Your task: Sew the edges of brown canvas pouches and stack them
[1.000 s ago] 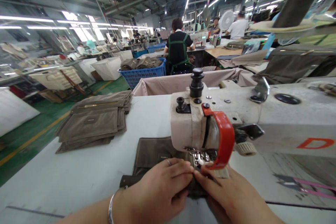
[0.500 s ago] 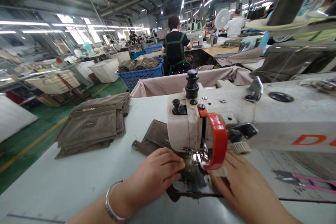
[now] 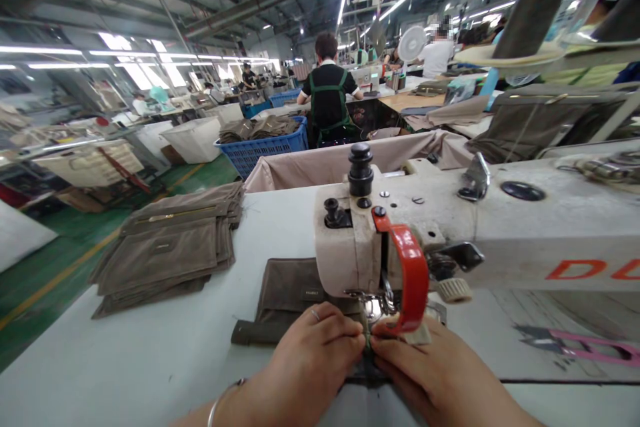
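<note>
A white sewing machine [image 3: 340, 257] with a red guard [image 3: 413, 273] stands over a dark brown fabric bag piece [image 3: 290, 280]. The piece bears a small label and lies partly under the machine head, with a rolled or folded strip at its near left edge. My left hand [image 3: 320, 353], wearing a ring and bracelet, pinches the fabric just in front of the presser foot [image 3: 373, 307]. Close beside it, my right hand [image 3: 435, 367] pinches the same fabric from the right, its fingertips nearly meeting the left ones. The fabric between them is mostly hidden by the fingers.
A stack of brown fabric pieces [image 3: 165, 240] lies on the white table [image 3: 150, 360] at left. Pink-handled thread snips [image 3: 575, 343] rest at right. Behind the machine are a cloth-lined bin [image 3: 300, 170], a blue basket [image 3: 270, 147] and a seated co-worker [image 3: 330, 93].
My hands have drawn together in front of the presser foot, both now pinching the fabric. The bag piece has turned and come nearer, showing its label. The view has shifted slightly.
</note>
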A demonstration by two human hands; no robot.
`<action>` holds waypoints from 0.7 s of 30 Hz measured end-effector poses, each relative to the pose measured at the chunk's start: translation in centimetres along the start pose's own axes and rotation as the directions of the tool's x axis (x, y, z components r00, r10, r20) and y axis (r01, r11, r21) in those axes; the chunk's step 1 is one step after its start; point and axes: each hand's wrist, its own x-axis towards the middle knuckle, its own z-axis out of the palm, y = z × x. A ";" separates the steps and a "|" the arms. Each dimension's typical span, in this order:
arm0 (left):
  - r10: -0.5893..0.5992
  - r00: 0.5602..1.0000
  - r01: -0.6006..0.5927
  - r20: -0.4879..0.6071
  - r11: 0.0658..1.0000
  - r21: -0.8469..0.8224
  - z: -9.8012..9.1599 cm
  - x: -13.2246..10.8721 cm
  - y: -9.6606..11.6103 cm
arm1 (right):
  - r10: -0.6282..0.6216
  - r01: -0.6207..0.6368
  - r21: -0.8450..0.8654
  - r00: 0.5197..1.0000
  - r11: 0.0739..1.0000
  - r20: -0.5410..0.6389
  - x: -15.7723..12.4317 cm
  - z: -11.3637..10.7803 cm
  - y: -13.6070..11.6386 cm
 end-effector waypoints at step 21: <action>-0.239 0.969 0.237 -0.058 0.971 -0.035 0.9 1.8 -1.8 | 0.066 -0.067 -0.076 0.998 0.995 -0.025 1.2 0.7 1.1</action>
